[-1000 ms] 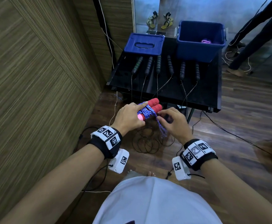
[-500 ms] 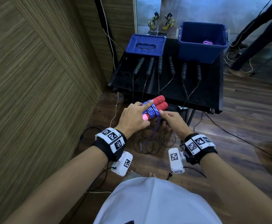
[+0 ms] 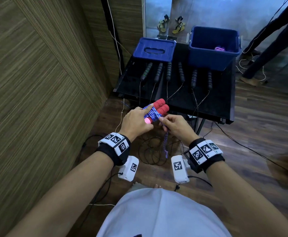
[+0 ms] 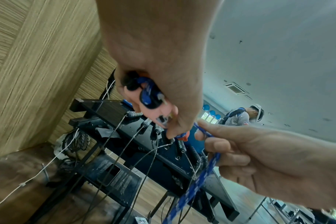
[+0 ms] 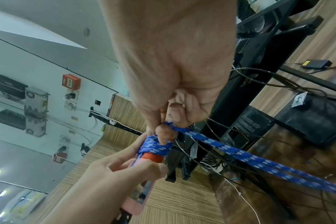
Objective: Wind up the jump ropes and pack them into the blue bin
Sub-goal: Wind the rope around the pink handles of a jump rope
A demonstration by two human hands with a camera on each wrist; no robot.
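My left hand (image 3: 137,119) grips the two red handles (image 3: 162,106) of a jump rope, held side by side, with its forefinger laid over the blue-and-white rope (image 3: 152,113) wound round them. My right hand (image 3: 174,124) pinches the free end of that rope (image 5: 230,149) just beside the windings, and the loose tail (image 3: 165,145) hangs down from it. The blue bin (image 3: 214,47) stands open at the table's far right with a purple rope (image 3: 220,48) inside. Several black-handled jump ropes (image 3: 168,71) lie in a row on the black table (image 3: 179,98).
A blue lid (image 3: 154,50) lies at the table's far left. Thin black rope loops (image 3: 153,151) lie coiled on the wooden floor below my hands. A wood-panelled wall (image 3: 45,82) runs close on the left. Another person's legs (image 3: 273,41) stand at the far right.
My right hand has come up from below the bundle and now pinches the rope end next to the windings. The left hand keeps its grip on the handles, a little further forward.
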